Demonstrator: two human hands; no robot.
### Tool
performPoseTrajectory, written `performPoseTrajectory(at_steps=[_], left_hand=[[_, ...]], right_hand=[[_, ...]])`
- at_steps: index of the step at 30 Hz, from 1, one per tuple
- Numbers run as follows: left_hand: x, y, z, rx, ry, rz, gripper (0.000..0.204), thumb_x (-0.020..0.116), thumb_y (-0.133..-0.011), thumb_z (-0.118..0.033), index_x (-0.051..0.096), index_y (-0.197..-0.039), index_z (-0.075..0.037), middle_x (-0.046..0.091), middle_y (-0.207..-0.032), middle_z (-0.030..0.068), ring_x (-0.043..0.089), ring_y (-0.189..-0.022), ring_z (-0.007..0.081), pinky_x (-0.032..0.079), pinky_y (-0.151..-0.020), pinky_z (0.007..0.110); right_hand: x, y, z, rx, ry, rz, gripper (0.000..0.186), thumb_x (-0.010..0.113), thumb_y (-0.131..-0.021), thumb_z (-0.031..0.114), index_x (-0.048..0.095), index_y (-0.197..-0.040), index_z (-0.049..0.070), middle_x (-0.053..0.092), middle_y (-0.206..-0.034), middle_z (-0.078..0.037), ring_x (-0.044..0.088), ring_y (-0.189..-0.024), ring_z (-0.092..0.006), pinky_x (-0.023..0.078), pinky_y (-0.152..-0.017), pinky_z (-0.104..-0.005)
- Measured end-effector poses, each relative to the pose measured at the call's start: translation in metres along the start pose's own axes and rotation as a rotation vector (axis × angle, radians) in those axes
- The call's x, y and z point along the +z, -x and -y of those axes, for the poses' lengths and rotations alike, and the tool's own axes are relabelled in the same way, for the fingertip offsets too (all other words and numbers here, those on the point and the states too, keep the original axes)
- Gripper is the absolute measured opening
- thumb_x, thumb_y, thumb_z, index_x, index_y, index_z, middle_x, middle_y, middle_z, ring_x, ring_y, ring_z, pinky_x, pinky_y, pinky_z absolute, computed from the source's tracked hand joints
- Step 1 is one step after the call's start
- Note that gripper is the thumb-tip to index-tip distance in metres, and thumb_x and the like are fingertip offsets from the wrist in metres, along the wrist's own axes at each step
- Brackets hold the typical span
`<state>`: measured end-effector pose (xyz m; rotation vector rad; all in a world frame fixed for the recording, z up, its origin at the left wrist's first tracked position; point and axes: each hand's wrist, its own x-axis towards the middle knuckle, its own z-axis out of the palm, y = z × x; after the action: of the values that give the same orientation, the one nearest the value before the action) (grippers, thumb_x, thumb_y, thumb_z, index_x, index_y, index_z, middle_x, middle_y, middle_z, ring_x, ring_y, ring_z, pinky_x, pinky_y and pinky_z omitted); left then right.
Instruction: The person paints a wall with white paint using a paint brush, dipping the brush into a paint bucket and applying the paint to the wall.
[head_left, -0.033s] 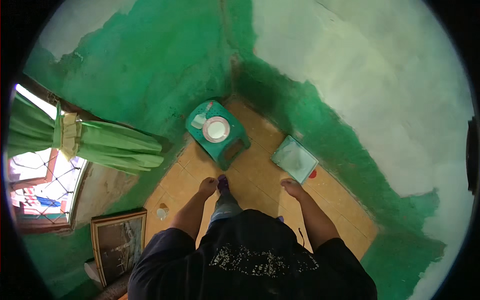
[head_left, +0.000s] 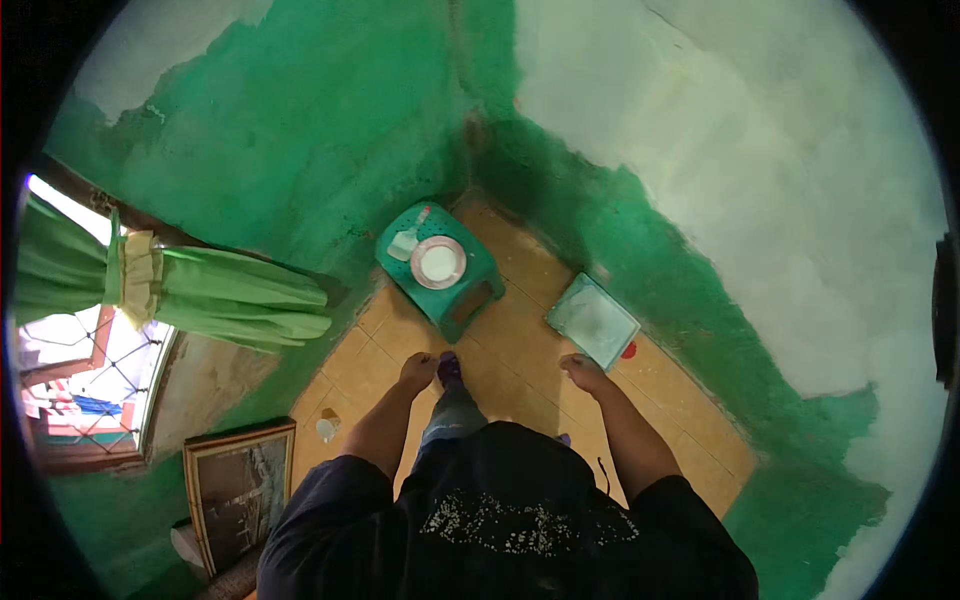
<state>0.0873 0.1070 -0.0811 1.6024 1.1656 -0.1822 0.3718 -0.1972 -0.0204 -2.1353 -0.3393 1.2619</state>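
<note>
My left hand (head_left: 419, 370) hangs with curled fingers above the tiled floor, close to my purple-shod foot. My right hand (head_left: 582, 371) is likewise curled, just short of the near edge of a pale bluish rectangular tray (head_left: 594, 320). I see nothing held in either hand. Ahead of my left hand stands a green plastic stool (head_left: 468, 292). On its seat are a round white dish with a pink rim (head_left: 463, 272), white inside, and a flat white-ended tool (head_left: 403, 246) with a reddish handle. Neither hand touches the stool.
Green walls (head_left: 330, 130) with whitish coated patches (head_left: 740, 150) meet in a corner behind the stool. At left are a green curtain (head_left: 235, 290) and a barred window. A framed picture (head_left: 240, 490) leans at lower left, near a small cup (head_left: 326, 428). Something red (head_left: 629, 350) lies beside the tray.
</note>
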Motion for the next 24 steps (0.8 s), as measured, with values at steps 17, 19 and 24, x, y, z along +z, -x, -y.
performPoseTrajectory(at_steps=[17,19,24], left_hand=[[-0.131,-0.213,-0.012,-0.082,0.181,-0.138,0.052,0.059,-0.088,-0.023,0.045,-0.132,0.000,0.052,-0.129,0.0172,0.053,-0.113,0.0299,0.041,-0.096,0.038],[-0.114,-0.224,-0.017,-0.094,0.153,-0.265,0.048,0.057,-0.089,-0.024,0.047,-0.131,-0.001,0.051,-0.130,0.0177,0.051,-0.118,0.0313,0.039,-0.100,0.038],[-0.079,-0.233,-0.060,-0.038,0.256,-0.044,0.050,0.052,-0.091,-0.024,0.041,-0.135,-0.001,0.049,-0.133,0.0194,0.047,-0.124,0.0331,0.037,-0.104,0.040]], right_hand=[[0.149,-0.229,0.243,-0.269,0.247,0.073,0.042,0.056,-0.089,0.026,0.053,-0.122,0.002,0.065,-0.105,-0.017,0.063,-0.098,-0.0284,0.049,-0.085,-0.0378],[0.153,-0.257,0.243,-0.272,0.224,0.003,0.041,0.056,-0.089,0.026,0.052,-0.123,0.002,0.065,-0.103,-0.018,0.064,-0.097,-0.0292,0.049,-0.086,-0.0376],[0.146,-0.304,0.225,-0.168,0.272,-0.026,0.044,0.056,-0.089,0.027,0.052,-0.125,0.003,0.063,-0.110,-0.021,0.061,-0.103,-0.0311,0.048,-0.087,-0.0393]])
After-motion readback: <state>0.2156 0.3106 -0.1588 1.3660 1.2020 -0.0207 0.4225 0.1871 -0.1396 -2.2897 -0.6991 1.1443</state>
